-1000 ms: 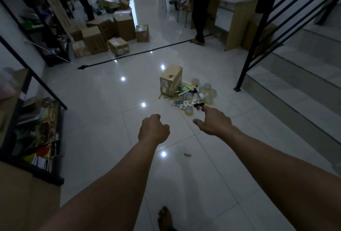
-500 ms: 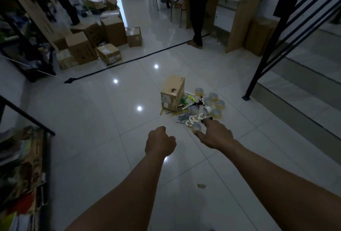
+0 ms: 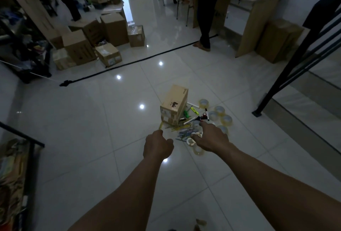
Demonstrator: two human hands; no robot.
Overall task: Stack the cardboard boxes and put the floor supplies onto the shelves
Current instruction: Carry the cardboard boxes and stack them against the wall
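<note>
Evidently the supplies (image 3: pixel 186 131), scattered beside the box (image 3: pixel 174 107) at the middle of the floor (image 3: pixel 92 120), are being reached for. The left hand (image 3: pixel 157 146) is curled empty, the right hand (image 3: pixel 212 138) loosely spread over the tape rolls (image 3: pixel 226 120); one must be gripped next.

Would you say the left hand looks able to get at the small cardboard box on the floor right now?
Probably yes: the left hand is stretched toward the cardboard box, whose near face is uncovered; only loose pens lie at its foot, and the tape rolls sit to its right.
</note>
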